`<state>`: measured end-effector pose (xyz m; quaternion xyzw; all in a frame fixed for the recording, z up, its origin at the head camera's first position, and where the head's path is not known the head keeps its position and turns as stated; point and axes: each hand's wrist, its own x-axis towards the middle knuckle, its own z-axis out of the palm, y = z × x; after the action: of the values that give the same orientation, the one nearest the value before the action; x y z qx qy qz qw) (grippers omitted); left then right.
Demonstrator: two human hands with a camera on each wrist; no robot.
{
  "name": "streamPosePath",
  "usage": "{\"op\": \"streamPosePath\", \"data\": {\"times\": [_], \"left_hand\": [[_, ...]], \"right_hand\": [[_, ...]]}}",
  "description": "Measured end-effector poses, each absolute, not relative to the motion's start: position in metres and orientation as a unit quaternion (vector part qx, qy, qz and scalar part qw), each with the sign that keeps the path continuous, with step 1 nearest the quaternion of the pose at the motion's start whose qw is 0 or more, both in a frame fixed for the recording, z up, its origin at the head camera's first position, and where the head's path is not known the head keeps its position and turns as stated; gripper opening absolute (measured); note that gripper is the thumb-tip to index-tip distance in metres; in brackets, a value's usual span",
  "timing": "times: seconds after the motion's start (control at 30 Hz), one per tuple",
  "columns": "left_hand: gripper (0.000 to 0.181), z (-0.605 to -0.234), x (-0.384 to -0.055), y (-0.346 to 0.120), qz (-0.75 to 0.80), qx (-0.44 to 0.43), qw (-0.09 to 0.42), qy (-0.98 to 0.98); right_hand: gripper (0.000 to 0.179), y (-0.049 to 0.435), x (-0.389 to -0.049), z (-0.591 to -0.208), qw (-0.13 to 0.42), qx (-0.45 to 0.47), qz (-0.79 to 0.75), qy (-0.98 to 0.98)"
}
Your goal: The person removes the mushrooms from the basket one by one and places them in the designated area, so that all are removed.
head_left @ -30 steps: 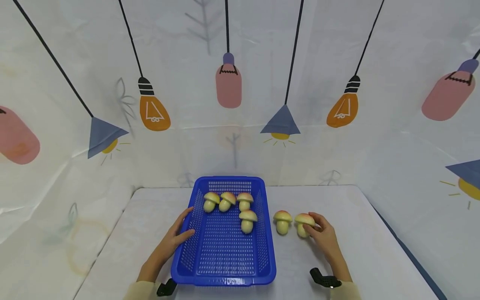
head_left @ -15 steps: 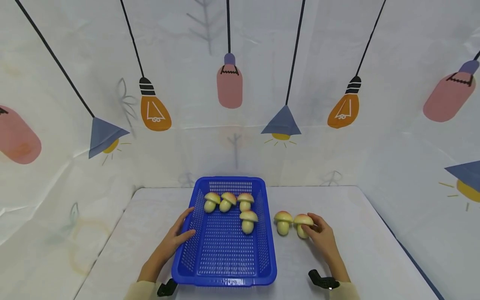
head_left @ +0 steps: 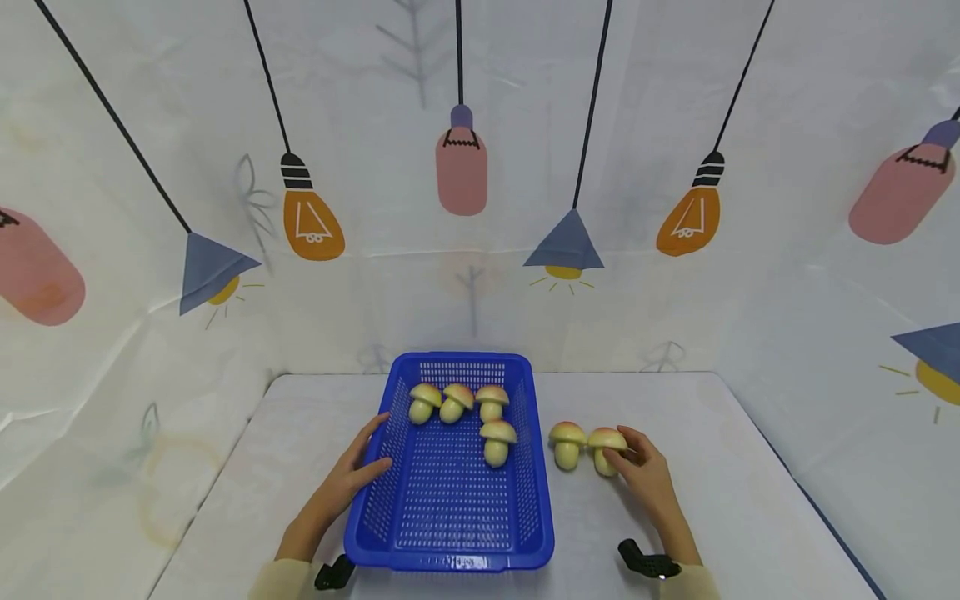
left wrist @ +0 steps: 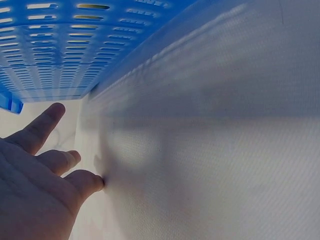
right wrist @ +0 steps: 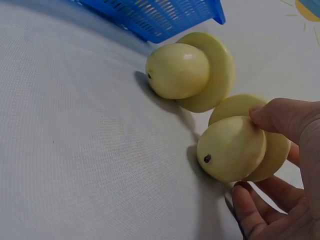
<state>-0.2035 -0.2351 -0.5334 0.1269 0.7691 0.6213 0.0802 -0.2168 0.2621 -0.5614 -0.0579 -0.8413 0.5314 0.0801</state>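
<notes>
My right hand (head_left: 647, 477) pinches a toy mushroom (head_left: 603, 442) by its cap, thumb on one side and fingers on the other. The mushroom is on the white table with its stem toward me. Just left of it lies another mushroom (head_left: 567, 446); their caps look to touch in the right wrist view, where the held mushroom's stem (right wrist: 230, 150) shows a dark spot. My left hand (head_left: 348, 475) rests against the left rim of a blue plastic basket (head_left: 543, 521), thumb and fingers extended. In the left wrist view the fingers (left wrist: 42, 122) lie beside the perforated basket wall (left wrist: 60, 55).
Inside the basket, several mushrooms sit toward the back: a row with one mushroom (head_left: 425, 403) at its left end, and a single mushroom (head_left: 497, 442) in front at the right. A white wall sheet (head_left: 480, 308) printed with lamps rises behind the table (head_left: 750, 517).
My right hand and its mushroom have shifted slightly left, closer to the neighbouring mushroom. My left hand stays at the basket's rim.
</notes>
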Motion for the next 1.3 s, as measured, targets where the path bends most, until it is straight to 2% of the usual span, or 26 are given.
{"op": "streamPosePath", "data": {"times": [0.5,0.9,1.3], "left_hand": [[0.074,-0.534,-0.205,-0.234,0.617,0.128,0.079,0.773],[0.074,-0.537,-0.205,-0.236,0.616,0.125,0.076,0.774],[0.074,-0.535,-0.205,-0.236,0.610,0.123,0.072,0.779]], "right_hand": [[0.064,0.264,-0.210,-0.556,0.057,-0.067,0.526,-0.846],[0.077,0.272,-0.208,-0.542,0.031,-0.044,0.498,-0.865],[0.083,0.269,-0.209,-0.515,0.063,0.002,0.420,-0.905]]}}
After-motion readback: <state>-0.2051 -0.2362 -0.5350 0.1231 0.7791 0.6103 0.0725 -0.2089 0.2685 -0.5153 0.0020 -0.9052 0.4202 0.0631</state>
